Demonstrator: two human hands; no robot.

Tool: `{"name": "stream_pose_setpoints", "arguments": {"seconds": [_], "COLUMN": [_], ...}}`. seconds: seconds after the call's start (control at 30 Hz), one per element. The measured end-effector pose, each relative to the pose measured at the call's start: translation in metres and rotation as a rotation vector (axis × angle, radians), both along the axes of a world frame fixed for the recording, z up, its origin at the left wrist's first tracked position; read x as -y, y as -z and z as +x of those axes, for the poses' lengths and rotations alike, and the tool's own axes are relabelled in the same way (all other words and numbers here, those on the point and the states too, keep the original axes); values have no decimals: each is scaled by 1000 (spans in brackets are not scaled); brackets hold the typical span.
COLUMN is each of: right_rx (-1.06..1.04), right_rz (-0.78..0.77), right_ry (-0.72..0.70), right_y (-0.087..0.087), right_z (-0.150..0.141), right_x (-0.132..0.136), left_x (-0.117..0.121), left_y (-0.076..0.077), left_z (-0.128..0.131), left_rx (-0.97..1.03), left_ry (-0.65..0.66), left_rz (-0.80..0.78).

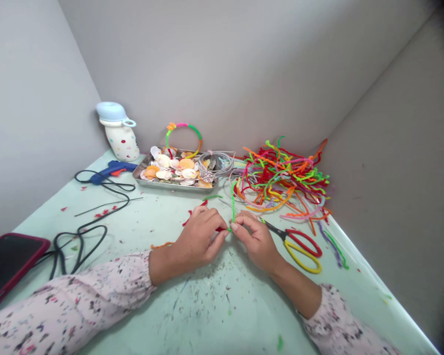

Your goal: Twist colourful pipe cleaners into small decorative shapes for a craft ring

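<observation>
My left hand [203, 233] is closed, pinching a red pipe cleaner [221, 229] whose tip shows between thumb and forefinger. Just beside it, my right hand [254, 237] pinches a bright green pipe cleaner [233, 201] that stands upright above the fingertips. Red and green meet in the small gap between the hands; whether they are twisted together is too small to tell. Scissors [294, 241] with one red and one yellow handle loop lie right of my right hand. More red fuzzy bits [187, 217] poke out behind my left hand.
A metal tray [170, 186] of seashells holds a multicoloured pipe-cleaner ring [200, 133]. Behind right lies a heap of pipe cleaners [281, 177] near coiled wire [225, 165]. At left are a blue glue gun [113, 170], a white bottle [120, 140], black cable [82, 236] and a phone [13, 264].
</observation>
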State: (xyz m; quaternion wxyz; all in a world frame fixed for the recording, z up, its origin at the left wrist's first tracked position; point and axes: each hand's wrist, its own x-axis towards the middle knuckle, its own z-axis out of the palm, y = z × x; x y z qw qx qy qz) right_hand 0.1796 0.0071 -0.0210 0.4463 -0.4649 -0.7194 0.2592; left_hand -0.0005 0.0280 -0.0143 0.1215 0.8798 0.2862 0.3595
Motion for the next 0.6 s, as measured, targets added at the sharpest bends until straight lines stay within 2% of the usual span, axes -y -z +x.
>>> {"name": "stream_pose_setpoints", "arguments": {"seconds": [0.23, 0.37, 0.5, 0.6], "right_rx": [21, 0, 3, 72], "right_rz": [-25, 12, 157, 323], "right_ry": [-3, 33, 119, 97], "right_y": [-2, 0, 4, 6], "right_z": [-2, 1, 6, 9], "right_x": [0, 1, 0, -3], "left_x": [-1, -1, -1, -1], "left_y": [1, -1, -4, -4], "left_z": [-1, -1, -1, -1], "left_rx": [-5, 18, 52, 56], "left_ry": [9, -4, -47, -55], "left_rz": [13, 4, -34, -45]}}
